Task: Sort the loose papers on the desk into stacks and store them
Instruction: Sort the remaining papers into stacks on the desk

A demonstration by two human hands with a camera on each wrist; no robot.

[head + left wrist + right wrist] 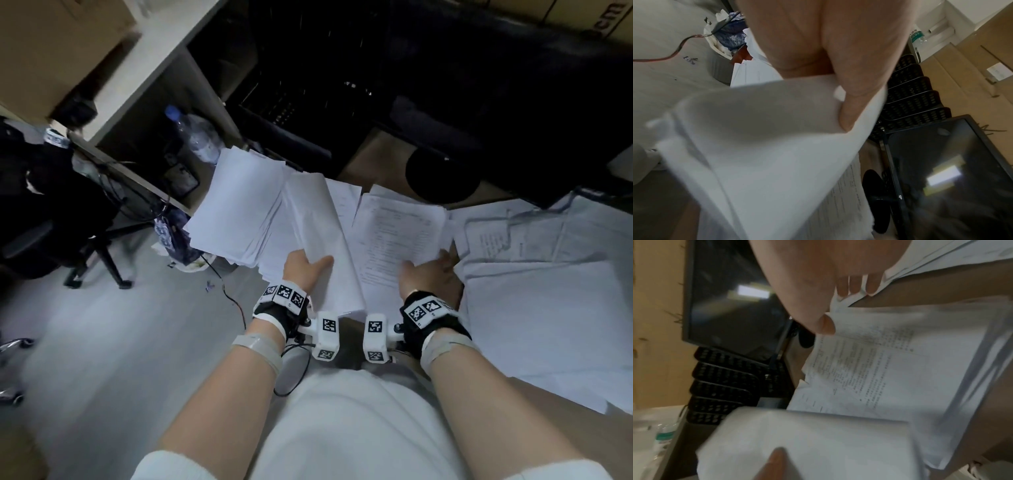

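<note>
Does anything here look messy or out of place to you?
Yes. The blank stack juts past the desk edge, its sheets fanned unevenly. Loose papers lie overlapping and skewed at the right. The left hand grips a bent bundle. Below, a wastebasket overflows, with scraps on the floor beside it.

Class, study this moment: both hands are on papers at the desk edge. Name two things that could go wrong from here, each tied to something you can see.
1. The blank stack already juts past the desk edge above the waste bin; a nudge from the left hand might tip sheets off.
2. The right hand holds the printed pile by one corner only, while loose sheets overlap beside it, so piles could mix.
</note>
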